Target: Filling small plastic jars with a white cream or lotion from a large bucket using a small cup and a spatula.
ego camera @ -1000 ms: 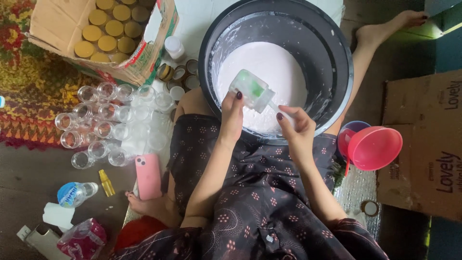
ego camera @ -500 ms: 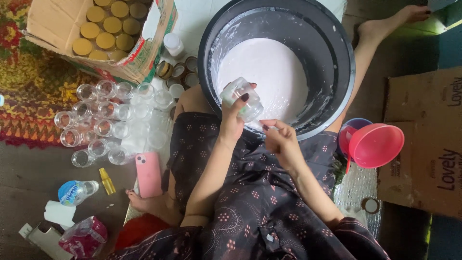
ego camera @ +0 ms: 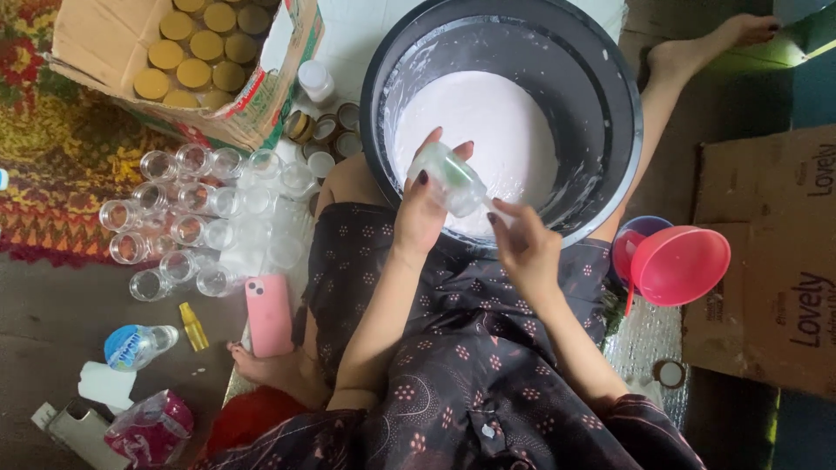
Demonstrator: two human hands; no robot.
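Note:
My left hand [ego camera: 424,213] grips a small clear jar [ego camera: 450,177] tilted on its side, with something green inside it. It hovers over the near edge of a big dark basin [ego camera: 614,96] filled with pale white cream [ego camera: 488,122]. My right hand [ego camera: 525,250] is just right of the jar, above my patterned dress. Its thumb and forefinger are pinched together at the jar's lower end. Whether they hold anything is too small to tell.
Several empty clear jars [ego camera: 187,213] stand on the floor at the left, with loose lids [ego camera: 326,130] behind them. A cardboard box [ego camera: 261,96] holds gold-lidded jars. A pink phone [ego camera: 268,315], a small water bottle [ego camera: 135,345], a pink funnel [ego camera: 679,264] and a flat carton [ego camera: 775,261] lie around.
The jar has moved back and forth over the cream in my left hand. My right hand let go of it, dropped toward my lap, and has come back up to the jar's lower end.

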